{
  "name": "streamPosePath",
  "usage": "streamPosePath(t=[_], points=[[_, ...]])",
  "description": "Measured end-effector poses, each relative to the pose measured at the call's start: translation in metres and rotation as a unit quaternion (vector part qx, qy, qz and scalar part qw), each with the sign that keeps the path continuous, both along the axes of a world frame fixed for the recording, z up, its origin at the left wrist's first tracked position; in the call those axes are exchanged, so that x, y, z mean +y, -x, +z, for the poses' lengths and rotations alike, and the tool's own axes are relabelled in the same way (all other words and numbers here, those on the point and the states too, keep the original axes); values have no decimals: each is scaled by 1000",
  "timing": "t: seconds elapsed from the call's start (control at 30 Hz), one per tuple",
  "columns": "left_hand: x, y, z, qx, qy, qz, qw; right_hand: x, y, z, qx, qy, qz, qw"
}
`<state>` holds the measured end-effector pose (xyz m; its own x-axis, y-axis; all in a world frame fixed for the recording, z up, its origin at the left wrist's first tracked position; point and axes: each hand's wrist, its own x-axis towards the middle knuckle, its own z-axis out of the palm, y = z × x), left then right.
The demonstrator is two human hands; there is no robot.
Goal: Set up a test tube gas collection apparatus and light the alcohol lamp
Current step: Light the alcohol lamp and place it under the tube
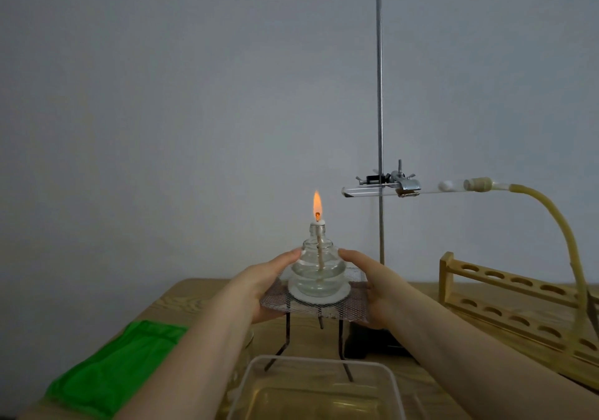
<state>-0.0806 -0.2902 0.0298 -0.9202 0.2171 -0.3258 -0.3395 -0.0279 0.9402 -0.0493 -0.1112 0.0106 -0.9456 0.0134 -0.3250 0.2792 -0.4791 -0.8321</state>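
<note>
Bystanders on the wooden bench

A green cloth (110, 371) lies flat at the lower left of the frame on the wooden table (181, 296). A wooden test tube rack (518, 309), its round holes unfilled, runs along the right edge. A clear plastic tub (319, 390) sits at bottom centre. A plain grey wall (194, 95) fills the upper frame.

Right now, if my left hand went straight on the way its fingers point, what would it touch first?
The left hand fingertips already look against the alcohol lamp; its glass comes first.

My wooden table (201, 293) carries a green cloth (110, 367) near left, a clear tray (319, 390) nearest me, the tripod (340, 342), the stand's dark base (366, 342) and a wooden rack (518, 309) right.
</note>
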Motion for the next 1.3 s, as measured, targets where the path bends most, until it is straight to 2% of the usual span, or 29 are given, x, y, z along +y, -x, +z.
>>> streamPosePath(t=[0.37,0.87,1.1,1.3], points=[[20,0,-2,16,-5,-18,1000,18,-16,0,3,11,-11,1000],[63,-9,7,92,81,-25,992,50,-38,5,-2,42,-32,999],[47,2,2,80,79,-8,994,37,-33,7,0,57,-10,998],[20,7,2,33,45,5,998,16,-17,6,-4,44,-2,999]])
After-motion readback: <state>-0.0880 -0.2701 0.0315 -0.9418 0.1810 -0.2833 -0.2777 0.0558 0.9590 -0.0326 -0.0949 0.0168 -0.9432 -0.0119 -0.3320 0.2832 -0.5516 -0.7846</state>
